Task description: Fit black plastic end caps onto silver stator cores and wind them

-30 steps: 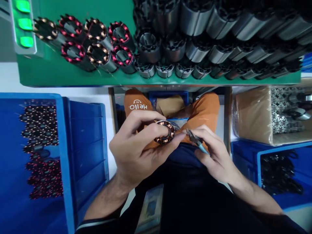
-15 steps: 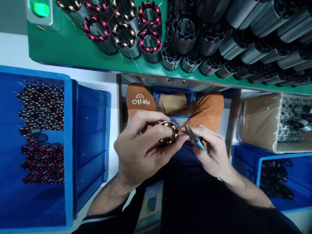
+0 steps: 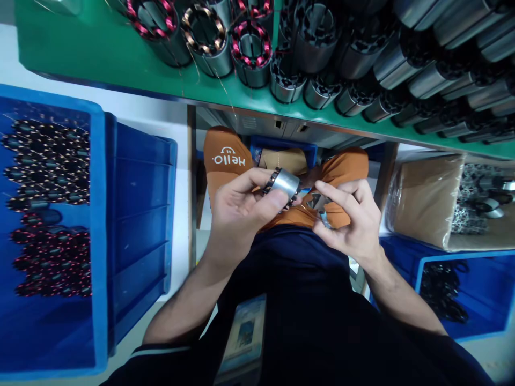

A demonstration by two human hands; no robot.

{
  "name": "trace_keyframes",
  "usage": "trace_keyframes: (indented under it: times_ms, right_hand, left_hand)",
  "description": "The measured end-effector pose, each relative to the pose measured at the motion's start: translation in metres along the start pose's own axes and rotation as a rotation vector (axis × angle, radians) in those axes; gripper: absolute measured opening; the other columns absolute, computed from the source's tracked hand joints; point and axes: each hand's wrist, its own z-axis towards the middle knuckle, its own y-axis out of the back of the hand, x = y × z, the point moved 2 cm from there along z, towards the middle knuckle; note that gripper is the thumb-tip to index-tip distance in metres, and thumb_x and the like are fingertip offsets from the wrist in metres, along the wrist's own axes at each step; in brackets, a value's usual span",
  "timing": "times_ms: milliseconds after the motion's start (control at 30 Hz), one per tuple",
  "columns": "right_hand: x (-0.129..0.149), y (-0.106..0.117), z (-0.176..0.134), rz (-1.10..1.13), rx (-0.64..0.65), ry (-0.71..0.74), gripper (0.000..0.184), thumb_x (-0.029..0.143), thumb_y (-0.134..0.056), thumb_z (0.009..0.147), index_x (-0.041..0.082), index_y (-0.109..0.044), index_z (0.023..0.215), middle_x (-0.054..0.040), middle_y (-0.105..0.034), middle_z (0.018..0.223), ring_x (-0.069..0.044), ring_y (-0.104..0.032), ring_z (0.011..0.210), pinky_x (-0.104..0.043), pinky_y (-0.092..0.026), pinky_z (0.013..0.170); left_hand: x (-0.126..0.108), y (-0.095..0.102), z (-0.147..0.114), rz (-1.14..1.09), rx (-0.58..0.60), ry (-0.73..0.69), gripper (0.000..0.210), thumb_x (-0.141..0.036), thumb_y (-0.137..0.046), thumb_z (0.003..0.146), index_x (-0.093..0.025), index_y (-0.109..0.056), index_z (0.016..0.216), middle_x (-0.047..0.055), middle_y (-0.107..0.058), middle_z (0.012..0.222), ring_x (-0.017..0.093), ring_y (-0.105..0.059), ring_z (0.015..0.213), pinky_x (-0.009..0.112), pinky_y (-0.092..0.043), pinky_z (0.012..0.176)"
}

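Blue bins (image 3: 96, 225) flank my remote view. Nearest, the left hand (image 3: 243, 212) grips a metal stator (image 3: 287, 182) above the orange-clad lap (image 3: 295, 218); the right hand (image 3: 354, 220) holds pliers (image 3: 317, 202) just beside it. Beyond, other stators (image 3: 253, 72) stand on the green counter (image 3: 100, 64).

Green benchtop (image 3: 72, 48) with pink- and copper-wound cylinders (image 3: 213, 61) at left, rows of black-ended metal cylinders (image 3: 430, 80) at right.

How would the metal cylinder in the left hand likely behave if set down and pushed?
The metal cylinder would likely roll if laid on its side, given its round wall. Its metal shell suggests a stiff, fairly heavy piece. The smooth, shiny surface may be slippery.
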Motion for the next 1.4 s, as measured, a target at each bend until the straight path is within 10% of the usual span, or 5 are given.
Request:
trace_keyframes:
  times_ms: [433,833,1033,1233,1400]
  right_hand:
    - [0.010,0.005,-0.001,0.141,-0.068,-0.096,0.061,0.032,-0.095,0.111,0.050,-0.083,0.168,-0.0031,-0.070,0.110,-0.022,-0.070,0.096,-0.038,-0.062,0.077]
    - [0.005,0.001,-0.004,0.096,-0.076,-0.129,0.041,0.060,-0.089,0.115,0.037,-0.095,0.148,-0.0050,-0.076,0.102,-0.023,-0.071,0.087,-0.042,-0.068,0.077]
    - [-0.003,-0.011,-0.005,0.207,0.076,-0.249,0.043,0.038,-0.082,0.114,0.033,-0.089,0.157,-0.0015,-0.073,0.099,-0.020,-0.067,0.081,-0.037,-0.066,0.078]
    - [-0.043,-0.034,-0.023,0.011,0.468,-0.466,0.109,0.060,-0.077,0.100,0.014,-0.047,0.195,-0.0284,-0.074,0.156,-0.047,-0.081,0.127,-0.070,-0.068,0.113]
    - [-0.075,-0.054,-0.031,-0.172,0.674,-0.601,0.118,0.075,-0.072,0.105,0.021,-0.034,0.203,-0.0252,-0.068,0.126,-0.053,-0.083,0.101,-0.072,-0.066,0.095]
  left_hand:
    - [0.005,-0.023,0.006,-0.046,0.083,-0.022,0.021,-0.047,-0.104,0.106,-0.029,-0.095,0.108,0.003,-0.090,0.111,0.018,-0.084,0.099,0.030,-0.073,0.089]
    - [0.010,-0.024,0.003,-0.088,0.061,0.017,0.019,-0.044,-0.104,0.105,-0.028,-0.094,0.108,0.002,-0.088,0.108,0.016,-0.081,0.090,0.027,-0.071,0.080]
    - [0.022,-0.023,0.010,-0.154,-0.085,0.029,0.040,-0.058,-0.108,0.099,-0.024,-0.087,0.102,0.003,-0.089,0.102,0.019,-0.089,0.090,0.032,-0.079,0.091]
    - [-0.014,0.066,-0.039,0.144,-0.345,-0.095,0.051,-0.063,-0.109,0.094,-0.024,-0.085,0.116,0.006,-0.088,0.105,0.022,-0.093,0.093,0.032,-0.078,0.092]
    - [-0.118,0.188,-0.139,1.015,-0.840,-0.436,0.043,-0.055,-0.109,0.092,-0.025,-0.079,0.102,0.006,-0.089,0.118,0.021,-0.088,0.097,0.033,-0.073,0.087]
